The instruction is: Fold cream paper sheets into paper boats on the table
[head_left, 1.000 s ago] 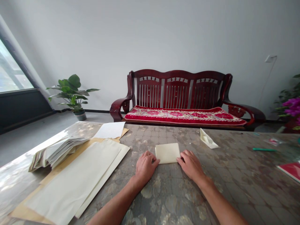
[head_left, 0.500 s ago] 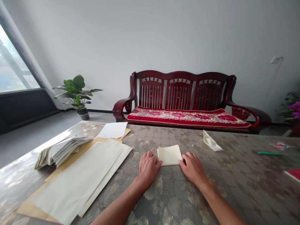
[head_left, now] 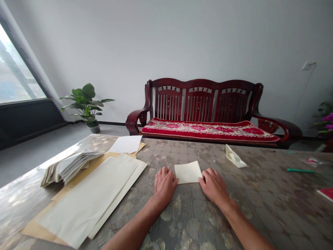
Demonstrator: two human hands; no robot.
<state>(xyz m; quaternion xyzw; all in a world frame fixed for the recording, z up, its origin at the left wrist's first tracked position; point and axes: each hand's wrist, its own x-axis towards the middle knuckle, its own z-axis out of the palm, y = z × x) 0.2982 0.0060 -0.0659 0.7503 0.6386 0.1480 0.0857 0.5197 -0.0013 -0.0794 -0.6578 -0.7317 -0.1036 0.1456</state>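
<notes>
A small cream folded paper square (head_left: 188, 172) lies flat on the patterned table (head_left: 260, 201) in front of me. My left hand (head_left: 164, 184) rests knuckles-up at its near left corner, fingers curled and pressing on the corner. My right hand (head_left: 213, 184) sits the same way at the near right corner, fingertips pinching the paper's edge. Both forearms reach in from the bottom of the view.
Large cream sheets (head_left: 91, 198) on brown paper and a fanned paper stack (head_left: 69, 166) lie at the left. A white folded paper boat (head_left: 235, 157), a green pen (head_left: 300, 170) and a red book (head_left: 326, 193) are at the right. A red-cushioned wooden bench (head_left: 208, 114) and a potted plant (head_left: 87, 106) stand behind.
The hands and the folded paper stay as they were; only my head has shifted slightly, sliding the scene a little to the right in the view.
</notes>
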